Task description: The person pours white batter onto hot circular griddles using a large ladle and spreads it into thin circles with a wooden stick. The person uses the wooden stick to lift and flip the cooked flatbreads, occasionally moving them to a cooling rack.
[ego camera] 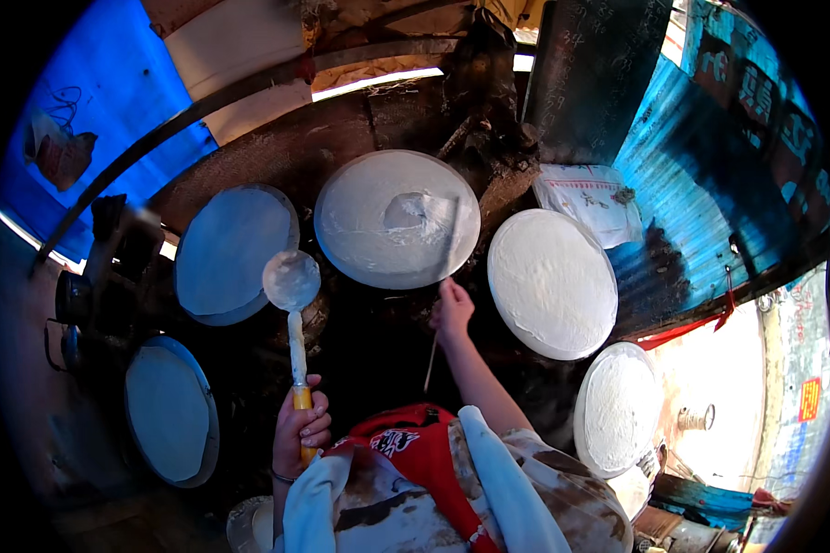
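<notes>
My left hand [303,427] grips the yellow handle of a ladle [291,280], whose batter-coated bowl is raised between two round griddles. My right hand [452,309] holds a thin stick spreader [452,238] that lies over the right part of the middle round griddle [360,186]. White batter [415,214] covers that griddle unevenly, with a rough patch near its centre. Pale thin sheets cover the upper left griddle [238,252] and the lower left griddle [168,415]. White layers of batter cover the upper right griddle [552,283] and the lower right griddle [618,408].
A white printed bag [588,200] lies behind the upper right griddle. A dark board [588,83] with chalk marks stands at the back, beside blue corrugated sheeting [692,193]. A dark pot [72,296] is at the far left, and a pale container [249,522] at the lower left.
</notes>
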